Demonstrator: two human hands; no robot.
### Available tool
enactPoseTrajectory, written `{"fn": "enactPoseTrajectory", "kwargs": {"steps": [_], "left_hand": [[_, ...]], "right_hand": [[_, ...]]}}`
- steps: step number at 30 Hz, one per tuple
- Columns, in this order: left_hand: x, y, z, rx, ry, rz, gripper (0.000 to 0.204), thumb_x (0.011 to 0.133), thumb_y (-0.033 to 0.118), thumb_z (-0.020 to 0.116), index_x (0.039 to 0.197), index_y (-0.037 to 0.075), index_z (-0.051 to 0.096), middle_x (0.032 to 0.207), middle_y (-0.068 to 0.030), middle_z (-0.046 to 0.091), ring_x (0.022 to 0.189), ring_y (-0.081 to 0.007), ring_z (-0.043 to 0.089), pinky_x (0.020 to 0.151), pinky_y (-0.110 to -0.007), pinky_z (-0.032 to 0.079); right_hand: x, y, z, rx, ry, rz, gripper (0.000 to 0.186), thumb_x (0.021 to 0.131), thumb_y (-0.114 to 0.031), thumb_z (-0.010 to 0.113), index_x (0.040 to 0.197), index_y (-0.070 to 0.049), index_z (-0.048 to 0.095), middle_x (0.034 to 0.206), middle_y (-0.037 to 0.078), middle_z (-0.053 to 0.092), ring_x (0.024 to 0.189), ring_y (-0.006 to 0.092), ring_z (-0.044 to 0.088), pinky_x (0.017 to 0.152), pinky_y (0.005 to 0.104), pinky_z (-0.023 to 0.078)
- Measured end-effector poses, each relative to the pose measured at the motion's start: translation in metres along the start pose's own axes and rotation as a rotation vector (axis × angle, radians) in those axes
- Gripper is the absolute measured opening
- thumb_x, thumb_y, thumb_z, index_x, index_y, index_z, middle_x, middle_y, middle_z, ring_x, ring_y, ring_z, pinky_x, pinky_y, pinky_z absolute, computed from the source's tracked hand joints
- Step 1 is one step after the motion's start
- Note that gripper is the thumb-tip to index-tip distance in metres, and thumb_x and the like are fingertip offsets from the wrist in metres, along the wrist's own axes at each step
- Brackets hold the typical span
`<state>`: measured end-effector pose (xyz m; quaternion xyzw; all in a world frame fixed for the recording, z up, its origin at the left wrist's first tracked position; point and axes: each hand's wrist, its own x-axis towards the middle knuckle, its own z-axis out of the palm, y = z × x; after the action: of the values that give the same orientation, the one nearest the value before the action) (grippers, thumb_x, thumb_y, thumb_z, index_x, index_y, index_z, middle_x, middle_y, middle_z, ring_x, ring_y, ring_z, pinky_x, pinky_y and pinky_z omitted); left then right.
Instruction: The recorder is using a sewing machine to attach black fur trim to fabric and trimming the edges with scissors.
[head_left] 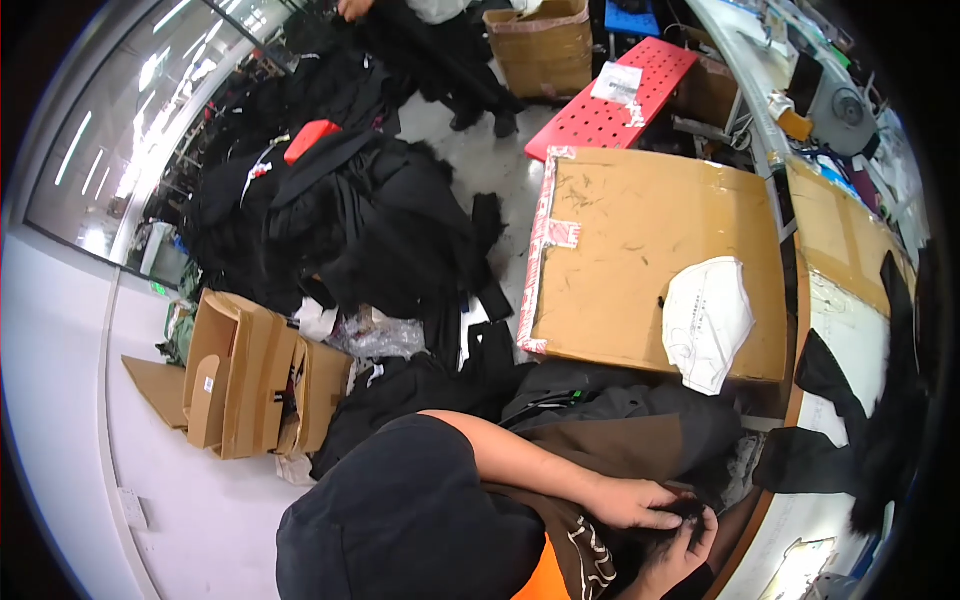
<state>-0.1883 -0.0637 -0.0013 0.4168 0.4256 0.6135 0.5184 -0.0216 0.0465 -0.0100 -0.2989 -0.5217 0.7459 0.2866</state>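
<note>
My left hand [632, 503] comes in from the left at the end of a bare forearm. Its thumb and fingers are closed on a small piece of black fuzzy material [688, 508]. Just below and to the right, my right hand [682, 562] has bent fingers pinching the same piece from the other side. The two hands nearly meet around it, over my lap. Dark brown and grey cloth [610, 440] lies beyond my forearm. The exact shape of the held piece is hidden by the fingers and its dark surroundings.
A large cardboard box [640, 200] stands ahead, with a white cloth piece [708, 322] on it. At right, a worktable [828, 515] carries black fabric pieces [808, 460]. Black garments [370, 220] heap ahead left, near open cartons [250, 380]. Another person's legs [440, 60] show beyond.
</note>
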Motion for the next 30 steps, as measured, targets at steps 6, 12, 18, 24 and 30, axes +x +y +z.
{"fn": "enactPoseTrajectory", "kwargs": {"steps": [6,12,18,24,30], "left_hand": [[0.006,-0.003,0.014,0.195,0.016,-0.035,0.036,0.113,0.031,0.049,0.111,-0.003,0.059,0.093,-0.0150,0.066,0.086,-0.0193,0.060,0.081,-0.039,0.050],[0.009,0.002,0.015,0.260,-0.122,-0.261,0.040,0.112,0.031,0.048,0.110,-0.007,0.059,0.100,-0.0231,0.068,0.096,-0.0305,0.065,0.089,-0.043,0.050],[0.007,-0.004,0.015,0.245,-0.109,-0.233,0.042,0.112,0.036,0.048,0.102,-0.004,0.057,0.088,-0.0173,0.065,0.082,-0.0250,0.062,0.076,-0.041,0.050],[0.006,-0.020,0.018,0.254,-0.110,-0.232,0.039,0.112,0.032,0.049,0.100,-0.004,0.057,0.085,-0.0167,0.064,0.079,-0.0251,0.062,0.073,-0.041,0.050],[0.006,-0.015,0.021,0.254,-0.107,-0.190,0.038,0.111,0.031,0.051,0.102,-0.005,0.058,0.085,-0.0167,0.065,0.079,-0.0254,0.063,0.074,-0.041,0.050]], "right_hand": [[-0.003,0.025,-0.026,0.024,0.048,0.002,0.023,0.105,-0.002,0.056,0.128,0.002,0.056,0.125,0.022,0.068,0.116,0.0281,0.066,0.108,0.0412,0.050],[-0.007,0.026,-0.018,-0.045,0.037,-0.007,0.022,0.106,-0.008,0.059,0.125,0.005,0.059,0.120,0.020,0.069,0.112,0.0265,0.067,0.105,0.0402,0.050],[-0.010,-0.032,0.012,-0.231,-0.006,0.070,0.032,0.108,-0.013,0.057,0.134,0.006,0.060,0.126,0.018,0.067,0.115,0.0263,0.064,0.102,0.0380,0.051],[-0.008,-0.034,-0.003,-0.477,-0.148,0.000,0.030,0.110,-0.014,0.054,0.134,0.004,0.057,0.127,0.016,0.066,0.117,0.0272,0.062,0.103,0.0363,0.049],[-0.012,0.042,-0.035,-0.084,-0.024,-0.045,0.025,0.109,-0.012,0.056,0.127,0.005,0.058,0.116,0.020,0.073,0.109,0.0260,0.069,0.100,0.0397,0.053]]}}
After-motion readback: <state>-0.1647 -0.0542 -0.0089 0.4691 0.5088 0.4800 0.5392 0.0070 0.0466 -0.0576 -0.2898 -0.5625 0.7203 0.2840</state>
